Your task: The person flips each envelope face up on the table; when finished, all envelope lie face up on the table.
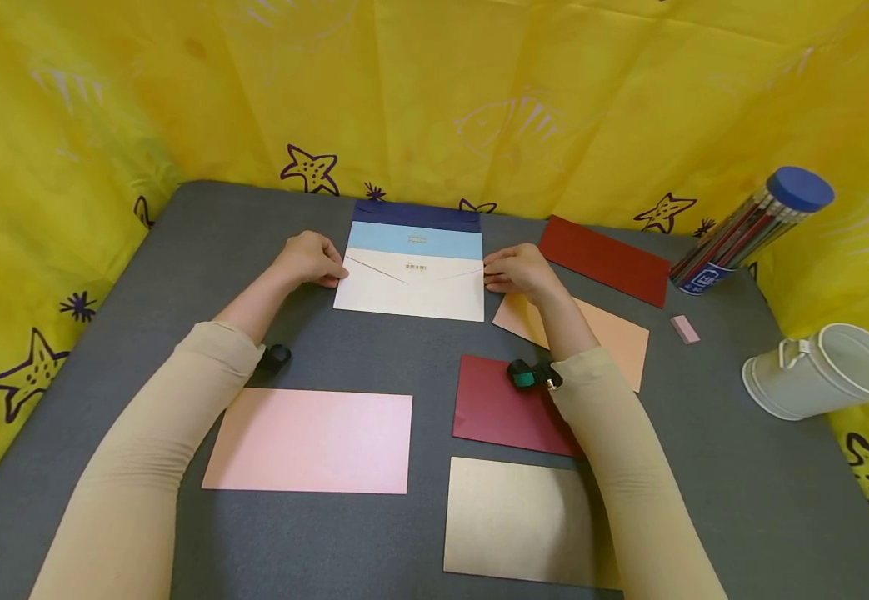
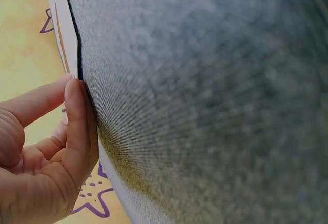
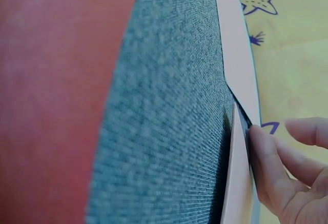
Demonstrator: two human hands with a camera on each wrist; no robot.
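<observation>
A white envelope (image 1: 404,296) lies flap side up, overlapping a light blue envelope (image 1: 382,237) and a navy envelope (image 1: 419,217) that show as bands behind it. At the white envelope's left edge, my left hand (image 1: 310,259) pinches it, thumb and finger meeting at the border in the left wrist view. My right hand (image 1: 520,268) is at the opposite edge. One fingertip touches that border in the right wrist view, while another digit stands apart from it. Below the right hand, a peach envelope (image 1: 614,329) is partly hidden by the forearm.
Pink (image 1: 314,442), dark red (image 1: 497,408) and beige (image 1: 516,517) envelopes lie nearer on the grey table (image 1: 142,333). At the right are a rust-red envelope (image 1: 602,262), a pink eraser (image 1: 685,329), a tube of pencils (image 1: 741,229) and a white metal pot (image 1: 801,379).
</observation>
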